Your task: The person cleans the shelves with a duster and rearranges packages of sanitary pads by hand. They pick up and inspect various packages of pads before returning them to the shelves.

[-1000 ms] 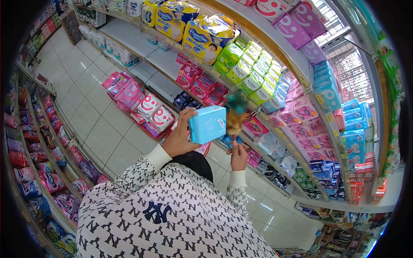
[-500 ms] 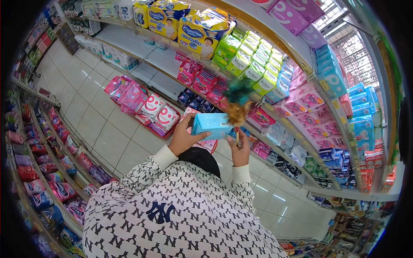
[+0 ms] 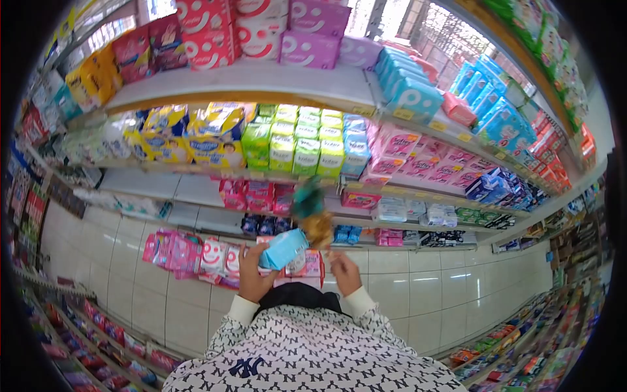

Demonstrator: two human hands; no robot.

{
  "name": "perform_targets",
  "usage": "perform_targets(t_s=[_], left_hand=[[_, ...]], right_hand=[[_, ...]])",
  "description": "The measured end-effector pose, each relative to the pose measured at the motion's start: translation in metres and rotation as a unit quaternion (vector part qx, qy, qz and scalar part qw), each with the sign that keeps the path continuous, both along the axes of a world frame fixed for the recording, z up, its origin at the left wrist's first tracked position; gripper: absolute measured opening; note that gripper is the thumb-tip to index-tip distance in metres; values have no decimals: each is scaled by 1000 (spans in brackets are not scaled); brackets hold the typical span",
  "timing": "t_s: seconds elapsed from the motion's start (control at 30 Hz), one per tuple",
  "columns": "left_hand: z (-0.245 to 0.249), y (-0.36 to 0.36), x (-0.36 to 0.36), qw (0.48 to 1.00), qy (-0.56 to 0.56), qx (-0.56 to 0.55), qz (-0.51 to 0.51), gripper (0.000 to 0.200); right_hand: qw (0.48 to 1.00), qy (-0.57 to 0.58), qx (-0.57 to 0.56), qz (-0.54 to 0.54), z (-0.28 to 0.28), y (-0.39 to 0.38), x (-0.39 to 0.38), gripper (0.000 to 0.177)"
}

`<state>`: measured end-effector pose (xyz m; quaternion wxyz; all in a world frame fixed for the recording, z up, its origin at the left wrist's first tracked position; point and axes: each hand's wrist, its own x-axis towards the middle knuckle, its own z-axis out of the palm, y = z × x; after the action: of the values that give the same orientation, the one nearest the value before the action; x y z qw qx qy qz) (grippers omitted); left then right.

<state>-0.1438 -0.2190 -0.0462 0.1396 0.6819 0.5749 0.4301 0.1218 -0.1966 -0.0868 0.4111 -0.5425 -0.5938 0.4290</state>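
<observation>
My left hand (image 3: 255,274) grips a light-blue soft pack (image 3: 285,249) by its left end, thumb below and fingers along the upper side. The pack is tilted, its right end higher. Opposite it, my right hand (image 3: 345,273) is closed around the thin handle of a feather duster (image 3: 317,225). Its green and brown feathers are blurred and point up, with the brown part close beside the pack's right end.
Below the hands stands a red basket (image 3: 208,279) of pink and white packs on the tiled floor (image 3: 405,277). Ahead is a multi-level shelf (image 3: 241,85) with green packs (image 3: 282,147), yellow diaper packs (image 3: 219,140) and pink packs (image 3: 398,140). More stocked shelves curve along both sides.
The view has lifted and turned, showing more of the upper shelf. The light-blue pack has tipped, right end up. The feather duster has swung to stand beside that end.
</observation>
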Motion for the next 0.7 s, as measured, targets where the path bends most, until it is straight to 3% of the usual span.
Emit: perform_targets(t_s=[0.03,0.13,0.17,0.2,0.23,0.27,0.3,0.43,0.53,0.6,0.7], left_hand=[[-1,6,3,1000,13,4,-17,59],[14,28,18,995,58,20,-82,53],[22,35,24,992,63,30,-109,53],[27,42,32,988,54,35,-137,53],[36,50,39,977,92,66,-179,53],[48,60,48,962,129,94,-221,53],[55,69,56,943,165,119,-263,53],[73,120,90,862,318,278,-280,59],[128,144,113,919,70,122,-368,84],[155,163,130,907,-134,9,-400,97],[189,188,163,875,-226,-160,-398,105]], right_hand=[[997,-57,0,45,7,-4,-2,24],[994,-82,75,-3,-16,15,4,30],[997,41,-59,-27,-19,21,15,36],[967,165,-191,-46,-1,30,27,42],[903,284,-316,-60,18,37,37,49],[866,384,-320,-31,35,39,41,65],[836,437,-330,-35,44,42,46,63],[882,421,-184,-106,81,62,60,36],[891,427,-54,-143,125,73,82,38],[901,413,13,-134,146,83,104,49],[902,406,77,-121,166,100,128,58]])
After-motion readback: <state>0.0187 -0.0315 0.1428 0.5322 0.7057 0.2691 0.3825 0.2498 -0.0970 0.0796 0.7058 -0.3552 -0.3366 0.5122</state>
